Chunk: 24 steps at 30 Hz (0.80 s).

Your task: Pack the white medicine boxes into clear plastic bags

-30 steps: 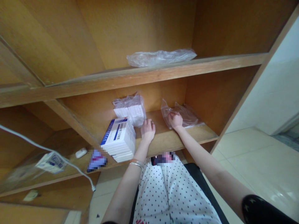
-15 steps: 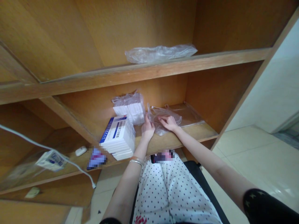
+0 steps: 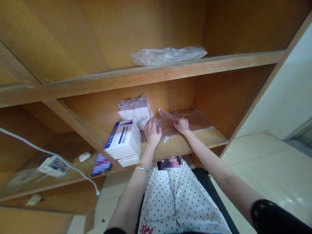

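plain old wooden shelf [image 3: 174,149] | stack of blue-and-white boxes [image 3: 124,139] just left of the left hand [image 3: 153,132] | bagged white boxes [image 3: 136,112] kinda behind that same hand | clear plastic bags [image 3: 167,129] lying mostly flat either side of the right hand [image 3: 181,125]

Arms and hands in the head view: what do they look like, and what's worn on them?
The left hand and right hand are gloveless. An orange-brown band and a silver bangle circle the left wrist. The right sleeve is black with pale stars; only a black edge of the left sleeve shows.
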### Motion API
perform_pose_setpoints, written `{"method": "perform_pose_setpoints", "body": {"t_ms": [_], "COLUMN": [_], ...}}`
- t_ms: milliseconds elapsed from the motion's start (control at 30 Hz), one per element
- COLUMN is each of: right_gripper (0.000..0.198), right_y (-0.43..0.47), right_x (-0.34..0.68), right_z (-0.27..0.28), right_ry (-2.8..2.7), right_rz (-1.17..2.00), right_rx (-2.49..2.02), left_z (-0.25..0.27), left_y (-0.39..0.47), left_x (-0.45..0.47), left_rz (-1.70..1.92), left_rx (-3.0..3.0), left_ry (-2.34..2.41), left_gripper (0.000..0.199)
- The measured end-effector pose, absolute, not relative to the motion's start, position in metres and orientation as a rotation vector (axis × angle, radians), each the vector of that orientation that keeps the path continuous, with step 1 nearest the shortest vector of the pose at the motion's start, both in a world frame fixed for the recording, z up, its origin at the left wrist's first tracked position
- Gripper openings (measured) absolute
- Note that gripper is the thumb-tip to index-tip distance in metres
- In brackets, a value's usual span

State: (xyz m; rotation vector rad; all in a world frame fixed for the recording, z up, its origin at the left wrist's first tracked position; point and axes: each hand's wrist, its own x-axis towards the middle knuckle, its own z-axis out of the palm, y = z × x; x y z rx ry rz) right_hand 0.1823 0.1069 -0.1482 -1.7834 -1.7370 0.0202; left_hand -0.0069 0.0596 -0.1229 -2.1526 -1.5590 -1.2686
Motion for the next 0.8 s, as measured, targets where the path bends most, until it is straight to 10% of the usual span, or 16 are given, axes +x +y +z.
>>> {"method": "perform_pose_setpoints", "body": {"t_ms": [800], "right_gripper": [0.028], "right_y": [0.099], "right_x": [0.183], "right_z": [-0.144], "right_ry": [-1.818], "right_rz": [0.097], "right_rx": [-1.632], "left_z": [-0.144], "left_y": [0.084], "left_x": [-0.009], "left_rz": [-0.913], "left_rx": [-2.406], "left_ry": [-1.759], "left_gripper": [0.017]}}
